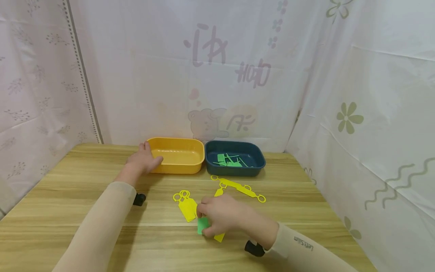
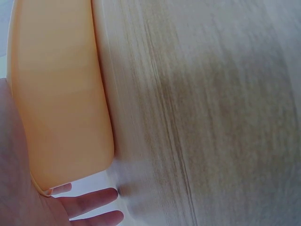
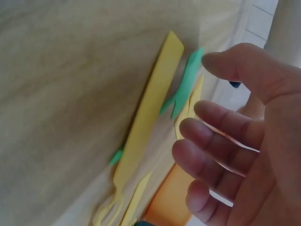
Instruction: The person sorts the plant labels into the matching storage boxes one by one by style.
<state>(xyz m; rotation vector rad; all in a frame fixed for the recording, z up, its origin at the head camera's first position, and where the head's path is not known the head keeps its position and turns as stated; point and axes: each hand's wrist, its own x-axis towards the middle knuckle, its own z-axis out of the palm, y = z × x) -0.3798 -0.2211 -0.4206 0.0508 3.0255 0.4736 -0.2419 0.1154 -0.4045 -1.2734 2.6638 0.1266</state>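
Observation:
My left hand (image 1: 142, 158) rests at the left end of a yellow-orange plastic bin (image 1: 176, 169). Its fingers extend along the outside of that end, and the thumb lies over the rim. In the left wrist view the fingers (image 2: 89, 202) are straight, beside the bin's corner. Low over the table, my right hand (image 1: 224, 213) has its thumb and loosely bent fingers on either side of a flat green tag (image 1: 202, 224). The right wrist view shows the thumb tip at the green tag's end (image 3: 190, 70), which lies partly under a yellow tag (image 3: 150, 110).
A dark blue bin (image 1: 234, 171) with several green tags (image 1: 231, 162) stands right of the yellow-orange bin. Yellow ring-ended tags (image 1: 187, 208) lie left of my right hand, and more yellow tags (image 1: 236, 185) lie behind it. Patterned curtains enclose the wooden table (image 1: 163, 241).

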